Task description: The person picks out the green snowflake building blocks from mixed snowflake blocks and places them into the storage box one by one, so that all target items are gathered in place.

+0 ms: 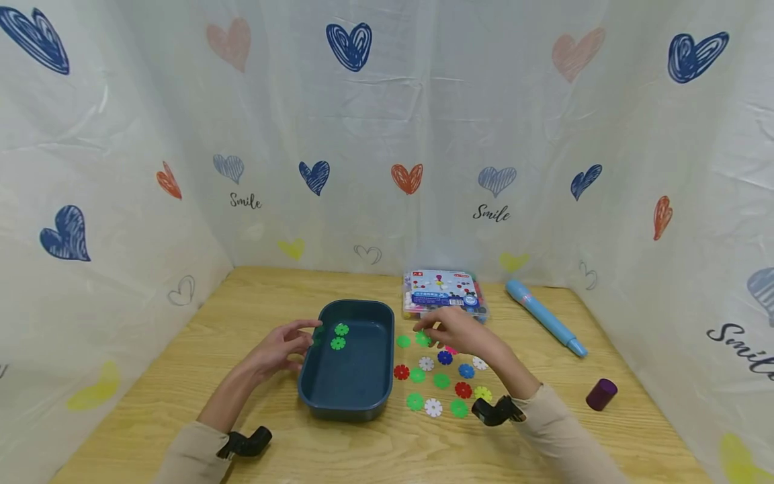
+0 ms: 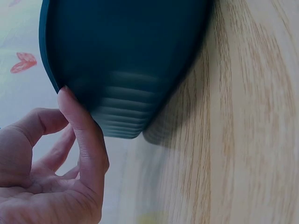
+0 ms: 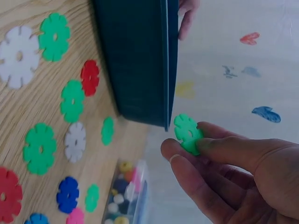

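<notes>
My right hand (image 1: 456, 329) pinches a green interlocking flower disc (image 3: 186, 129) between thumb and fingers. It is above the table, to the right of the dark teal plastic bin (image 1: 347, 390). My left hand (image 1: 279, 349) is at the bin's left side, its fingertips touching the rim; the left wrist view shows loosely bent fingers (image 2: 84, 135) there. Inside the bin lie two green discs (image 1: 340, 337). Spread on the table right of the bin are several more discs: white (image 1: 433, 407), red (image 1: 463, 390), green (image 1: 414, 402), dark blue (image 1: 445, 357), light blue (image 1: 466, 371) and yellow (image 1: 482, 394).
Behind the discs stands a clear box (image 1: 444, 292) of small coloured balls with a printed label. A light blue pen-shaped object (image 1: 547, 318) lies at the right, with a dark purple cylinder (image 1: 601, 394) nearer. White heart-printed curtains (image 1: 375, 121) enclose the wooden table (image 1: 435, 450).
</notes>
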`<state>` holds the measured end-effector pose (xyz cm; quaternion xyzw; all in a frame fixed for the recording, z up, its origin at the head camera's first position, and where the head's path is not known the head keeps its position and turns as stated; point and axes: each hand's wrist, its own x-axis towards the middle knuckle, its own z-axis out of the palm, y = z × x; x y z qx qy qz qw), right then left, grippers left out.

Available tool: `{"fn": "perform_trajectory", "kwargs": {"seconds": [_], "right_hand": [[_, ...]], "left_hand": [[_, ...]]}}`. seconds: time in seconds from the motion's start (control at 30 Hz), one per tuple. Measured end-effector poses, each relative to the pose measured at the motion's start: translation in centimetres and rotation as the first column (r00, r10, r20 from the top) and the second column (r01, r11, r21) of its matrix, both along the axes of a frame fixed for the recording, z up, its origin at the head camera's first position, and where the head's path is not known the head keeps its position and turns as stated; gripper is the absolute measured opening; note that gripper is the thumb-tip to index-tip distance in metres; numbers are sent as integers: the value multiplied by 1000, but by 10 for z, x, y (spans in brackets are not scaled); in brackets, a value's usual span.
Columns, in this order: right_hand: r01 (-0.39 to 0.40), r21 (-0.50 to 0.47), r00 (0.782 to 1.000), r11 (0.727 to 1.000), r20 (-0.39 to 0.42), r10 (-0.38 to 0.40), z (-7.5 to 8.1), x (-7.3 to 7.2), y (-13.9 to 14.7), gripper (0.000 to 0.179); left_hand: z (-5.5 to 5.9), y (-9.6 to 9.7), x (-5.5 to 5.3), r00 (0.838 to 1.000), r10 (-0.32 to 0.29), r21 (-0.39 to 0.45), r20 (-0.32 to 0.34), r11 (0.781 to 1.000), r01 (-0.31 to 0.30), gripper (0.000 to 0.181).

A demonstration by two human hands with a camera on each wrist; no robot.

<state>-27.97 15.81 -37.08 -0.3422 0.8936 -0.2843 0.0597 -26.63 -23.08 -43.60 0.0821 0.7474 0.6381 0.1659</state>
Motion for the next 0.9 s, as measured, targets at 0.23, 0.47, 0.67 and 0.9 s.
{"fn": "perform_trajectory", "kwargs": {"seconds": [0.23,0.47,0.67,0.9], "right_hand": [[-70,-10,997,998,-38,69,4,-5,-20,20],[-105,0,994,994,-33,105,11,-6,-45,21],[-135,38,989,990,-52,137,13,-9,-66,21],[-150,38,989,988,20,149,11,-16,-88,21]], "left_hand": [[1,2,-2,1000,14,-9,8,1000,-14,49],[0,1,-2,1000,-6,-5,0,1000,6,49],[0,1,-1,1000,-9,11,4,1000,9,51],[0,1,0,1000,-1,0,7,1000,1,50]]}}
